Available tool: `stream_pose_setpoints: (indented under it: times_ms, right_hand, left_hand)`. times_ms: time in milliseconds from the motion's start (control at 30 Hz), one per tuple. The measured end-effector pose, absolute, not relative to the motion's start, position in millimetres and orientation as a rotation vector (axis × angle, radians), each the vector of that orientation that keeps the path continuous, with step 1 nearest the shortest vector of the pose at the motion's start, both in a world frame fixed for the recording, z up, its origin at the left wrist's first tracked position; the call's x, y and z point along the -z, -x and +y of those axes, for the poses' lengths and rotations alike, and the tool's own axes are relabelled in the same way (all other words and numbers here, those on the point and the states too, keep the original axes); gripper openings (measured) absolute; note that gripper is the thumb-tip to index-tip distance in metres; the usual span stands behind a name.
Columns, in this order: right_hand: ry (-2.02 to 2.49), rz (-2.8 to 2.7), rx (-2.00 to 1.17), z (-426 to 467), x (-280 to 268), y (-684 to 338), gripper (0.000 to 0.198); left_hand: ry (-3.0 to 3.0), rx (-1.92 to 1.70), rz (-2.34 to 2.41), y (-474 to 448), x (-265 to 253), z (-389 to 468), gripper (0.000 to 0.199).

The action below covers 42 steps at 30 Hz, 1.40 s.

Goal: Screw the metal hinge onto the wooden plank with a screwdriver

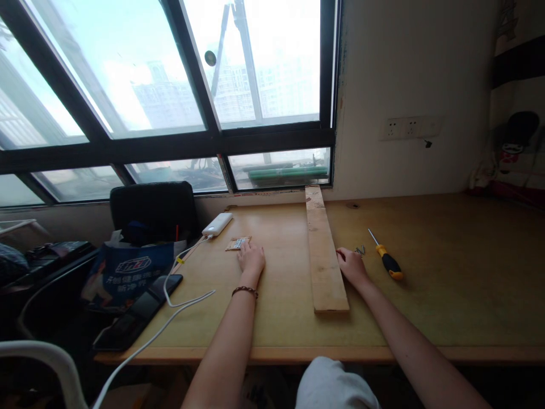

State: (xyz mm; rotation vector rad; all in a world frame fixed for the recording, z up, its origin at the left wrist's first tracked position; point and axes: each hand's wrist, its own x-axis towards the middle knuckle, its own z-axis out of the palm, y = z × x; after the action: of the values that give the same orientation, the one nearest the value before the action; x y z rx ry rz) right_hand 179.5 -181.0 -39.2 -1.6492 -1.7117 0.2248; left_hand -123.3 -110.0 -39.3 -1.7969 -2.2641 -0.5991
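A long wooden plank (326, 255) lies flat on the desk, running from near the window toward me. My right hand (352, 267) rests at its right edge with the fingers curled together; whatever is between them is hidden. Several small screws (360, 249) lie just beyond that hand. Farther right is a screwdriver (389, 262) with a yellow and black handle, its tip pointing away from me. To the left of the plank, my left hand (252, 257) lies with fingers stretched out onto a small flat card-like piece (235, 244), covering part of it.
A white power bank (217, 225) with a white cable (187, 304) sits on the desk's left side. A dark tablet or phone (138, 312) lies at the left edge. Beyond are a blue bag (123, 275) and a black chair (153, 210). Wall sockets (402, 128) are behind.
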Motion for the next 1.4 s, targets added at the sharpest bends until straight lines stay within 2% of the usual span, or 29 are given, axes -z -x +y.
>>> stream_pose_setpoints:
  times_ms: [233,567,833,933,1100,1400]
  right_hand:
    - [1.661,-1.706,-0.216,-181.7,38.7,-178.9,0.027]
    - [1.666,-1.699,-0.220,-180.3,39.8,-178.7,0.027]
    - [1.662,-1.698,-0.218,-181.0,39.7,-177.9,0.027]
    - [1.656,-1.701,-0.225,-180.5,40.5,-177.9,0.027]
    - [1.667,-1.695,-0.231,-180.0,39.9,-178.0,0.026]
    - [1.670,-1.697,-0.220,-181.5,39.1,-178.0,0.027]
  left_hand:
    - [1.795,0.507,-2.307,120.1,39.2,-110.4,0.044]
    - [1.997,0.495,-2.113,77.9,31.6,-128.2,0.034]
    - [2.538,0.724,-1.670,52.2,28.3,-134.4,0.025]
    - [2.528,0.863,-1.613,58.9,28.9,-130.5,0.031]
    - [2.239,0.837,-1.949,71.4,34.5,-122.5,0.057]
    - [2.313,0.785,-1.980,70.3,29.0,-128.7,0.060]
